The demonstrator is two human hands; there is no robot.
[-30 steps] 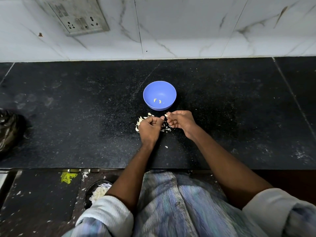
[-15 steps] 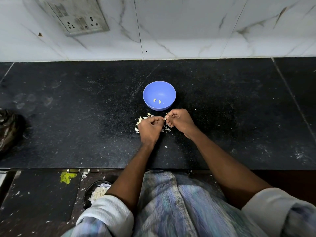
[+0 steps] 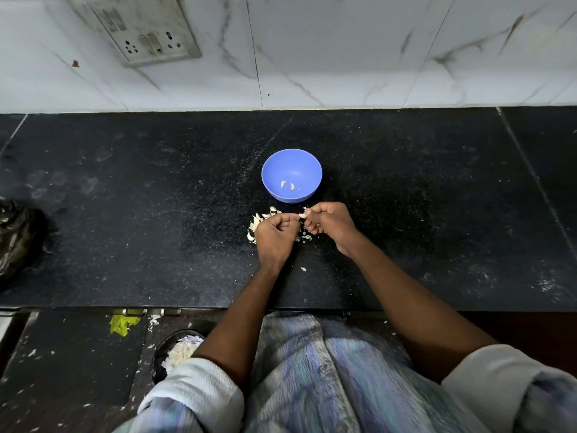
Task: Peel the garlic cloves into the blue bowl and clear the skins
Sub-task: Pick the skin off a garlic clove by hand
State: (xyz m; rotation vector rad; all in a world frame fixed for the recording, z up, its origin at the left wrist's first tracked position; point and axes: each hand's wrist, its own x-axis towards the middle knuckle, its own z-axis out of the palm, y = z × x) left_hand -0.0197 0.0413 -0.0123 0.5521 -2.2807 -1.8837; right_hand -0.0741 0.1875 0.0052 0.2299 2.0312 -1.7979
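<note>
Mid-peel, one garlic clove [image 3: 302, 215] pinched between both hands.
Left hand [image 3: 274, 234] and right hand [image 3: 327, 225] curled on it, seemingly; a slip drops it short of the blue bowl [image 3: 274, 170].

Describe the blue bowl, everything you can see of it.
The blue bowl is small, round and smooth, plastic by its look. It stands upright on the black counter, just beyond both hands and apart from them. Two pale peeled garlic cloves lie on its bottom. Otherwise it holds only a tiny speck.

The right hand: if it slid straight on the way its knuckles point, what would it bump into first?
Probably the left hand: the right hand points leftward at it, a garlic clove pinched between them.
</note>
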